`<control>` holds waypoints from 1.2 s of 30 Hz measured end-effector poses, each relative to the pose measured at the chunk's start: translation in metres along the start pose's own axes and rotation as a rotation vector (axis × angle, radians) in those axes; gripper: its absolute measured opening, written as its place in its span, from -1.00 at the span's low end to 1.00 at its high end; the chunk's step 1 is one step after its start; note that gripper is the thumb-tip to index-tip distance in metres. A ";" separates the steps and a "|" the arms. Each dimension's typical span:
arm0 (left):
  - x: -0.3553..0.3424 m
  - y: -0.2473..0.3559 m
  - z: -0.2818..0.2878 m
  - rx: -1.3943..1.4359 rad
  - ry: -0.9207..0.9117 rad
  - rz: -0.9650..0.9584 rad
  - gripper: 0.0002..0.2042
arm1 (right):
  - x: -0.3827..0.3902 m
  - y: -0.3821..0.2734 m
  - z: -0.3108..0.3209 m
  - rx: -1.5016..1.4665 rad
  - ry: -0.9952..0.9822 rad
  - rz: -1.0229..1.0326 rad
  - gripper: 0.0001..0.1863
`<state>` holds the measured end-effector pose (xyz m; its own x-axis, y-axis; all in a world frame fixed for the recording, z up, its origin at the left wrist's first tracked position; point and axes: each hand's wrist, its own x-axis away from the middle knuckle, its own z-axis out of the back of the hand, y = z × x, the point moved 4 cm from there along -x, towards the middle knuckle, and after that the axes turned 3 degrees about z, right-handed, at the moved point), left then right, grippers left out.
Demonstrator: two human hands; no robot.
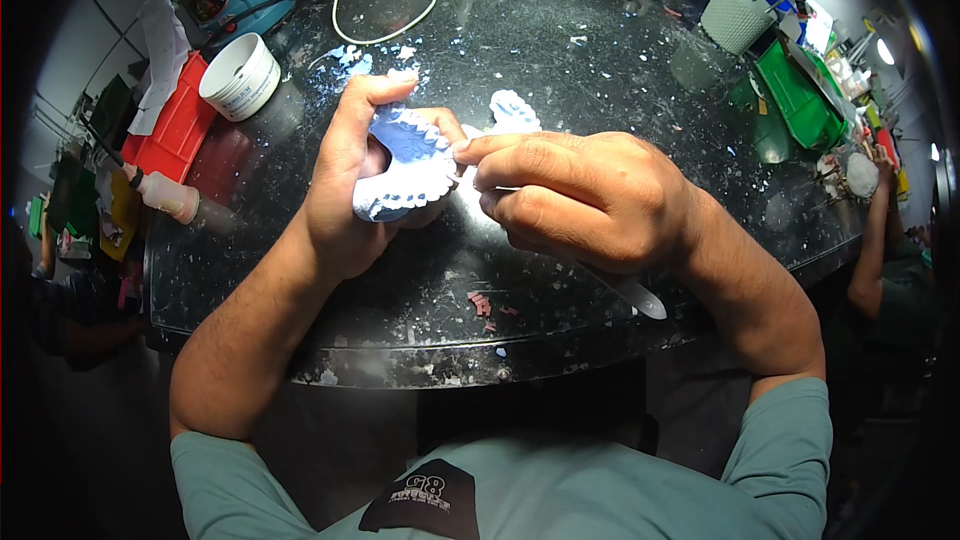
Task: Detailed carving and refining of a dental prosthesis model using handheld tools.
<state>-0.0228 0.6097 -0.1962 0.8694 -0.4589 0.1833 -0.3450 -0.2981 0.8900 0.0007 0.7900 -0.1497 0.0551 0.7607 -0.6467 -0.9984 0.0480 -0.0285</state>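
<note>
My left hand (345, 160) is closed around a blue-and-white plaster dental cast (408, 180), thumb on its upper end, with the row of teeth facing right. My right hand (590, 195) is pinched, its fingertips at the teeth of this cast. From under the right palm sticks out the flat, rounded pale end of a slim spatula-like hand tool (640, 298); its other end is hidden by the fingers and cast. Just beyond the hands, a second white dental cast (512, 110) rests on the black worktop (400, 310), partly covered by the right hand.
Blue-white plaster crumbs (350, 62) lie beyond my left hand, small pink pieces (480, 303) near the front edge. A white tub (240, 78) and red tray (175, 120) stand left. A green tray (798, 95) and tool holder (737, 15) are right; a white cable (385, 40) crosses behind.
</note>
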 end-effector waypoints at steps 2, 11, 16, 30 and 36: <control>-0.002 0.000 0.001 -0.001 -0.028 0.001 -0.38 | -0.002 -0.002 0.000 0.023 0.015 0.017 -0.83; 0.001 0.000 -0.003 -0.038 0.058 -0.019 -0.38 | 0.002 0.001 0.000 0.001 0.077 -0.044 -0.83; 0.001 0.001 -0.004 -0.015 -0.006 -0.023 -0.37 | 0.005 0.005 -0.004 -0.022 0.106 0.005 -0.82; 0.000 -0.002 0.002 0.025 -0.122 -0.049 -0.39 | 0.006 0.004 -0.006 0.038 0.101 0.035 -0.83; 0.002 0.000 0.001 0.012 -0.002 0.004 -0.38 | 0.000 -0.002 -0.006 0.068 0.031 0.014 -0.84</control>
<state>-0.0217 0.6081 -0.1966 0.8672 -0.4619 0.1859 -0.3528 -0.3066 0.8840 0.0022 0.7864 -0.1539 0.0401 0.7409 -0.6704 -0.9961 0.0826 0.0317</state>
